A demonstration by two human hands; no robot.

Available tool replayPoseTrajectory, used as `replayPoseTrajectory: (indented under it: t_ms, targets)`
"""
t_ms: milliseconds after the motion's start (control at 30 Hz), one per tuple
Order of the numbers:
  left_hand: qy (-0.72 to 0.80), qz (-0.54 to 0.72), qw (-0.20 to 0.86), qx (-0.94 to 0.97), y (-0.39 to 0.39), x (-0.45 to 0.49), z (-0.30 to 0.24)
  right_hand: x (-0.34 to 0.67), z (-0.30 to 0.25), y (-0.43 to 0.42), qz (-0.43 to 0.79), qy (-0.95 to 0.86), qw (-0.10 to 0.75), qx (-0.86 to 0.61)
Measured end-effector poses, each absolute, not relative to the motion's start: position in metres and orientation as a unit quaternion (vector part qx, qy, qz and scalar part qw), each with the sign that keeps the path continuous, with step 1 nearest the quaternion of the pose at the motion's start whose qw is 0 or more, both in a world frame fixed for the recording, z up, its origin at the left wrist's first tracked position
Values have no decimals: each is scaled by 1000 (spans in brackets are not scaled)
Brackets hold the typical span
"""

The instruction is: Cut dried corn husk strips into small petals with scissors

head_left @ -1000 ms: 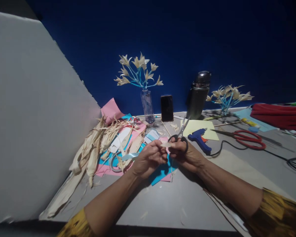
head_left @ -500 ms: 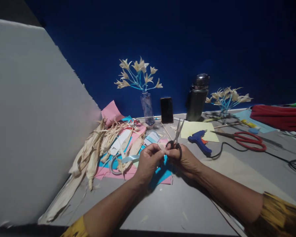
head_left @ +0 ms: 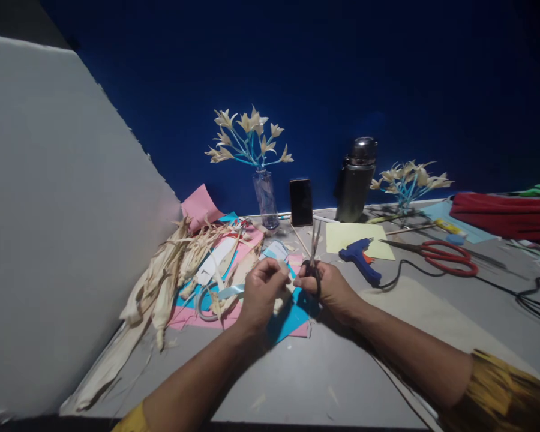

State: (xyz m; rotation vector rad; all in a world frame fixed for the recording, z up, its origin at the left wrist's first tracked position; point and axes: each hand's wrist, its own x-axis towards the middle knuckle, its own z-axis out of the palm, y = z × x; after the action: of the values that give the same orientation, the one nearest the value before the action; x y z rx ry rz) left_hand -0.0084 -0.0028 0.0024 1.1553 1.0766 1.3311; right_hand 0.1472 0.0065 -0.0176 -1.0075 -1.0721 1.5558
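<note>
My right hand (head_left: 335, 291) is wrapped round the black handles of small scissors (head_left: 315, 252), whose blades point up and away from me. Pinched in my left hand (head_left: 261, 293) is a small pale scrap of corn husk (head_left: 283, 268), mostly covered by the fingers. The two hands are close together but apart, over a blue sheet of paper (head_left: 292, 321). Left of my left hand lie dried corn husks (head_left: 162, 300) and a roll of light blue ribbon (head_left: 202, 303) on pink and blue paper.
A glass vase (head_left: 265, 201) with husk flowers, a phone (head_left: 301, 203) and a flask (head_left: 356, 180) stand along the blue wall. To the right lie a blue glue gun (head_left: 362, 261) with its cord, red-handled scissors (head_left: 450, 258) and a red cloth (head_left: 504, 216). More husk flowers (head_left: 407, 180) stand behind.
My hands have drawn apart; before, their fingertips met at the husk scrap. The right hand has turned the scissors more upright. The whole view has shifted slightly.
</note>
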Motion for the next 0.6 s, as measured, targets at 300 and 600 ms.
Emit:
replayPoseTrajectory:
  t_ms: [300, 600]
  targets:
    - [498, 454, 504, 540, 48, -18, 31, 149, -8, -2, 620, -576, 401, -351]
    - [571, 362, 397, 621, 134, 55, 4, 158, -8, 13, 541, -586, 474, -372]
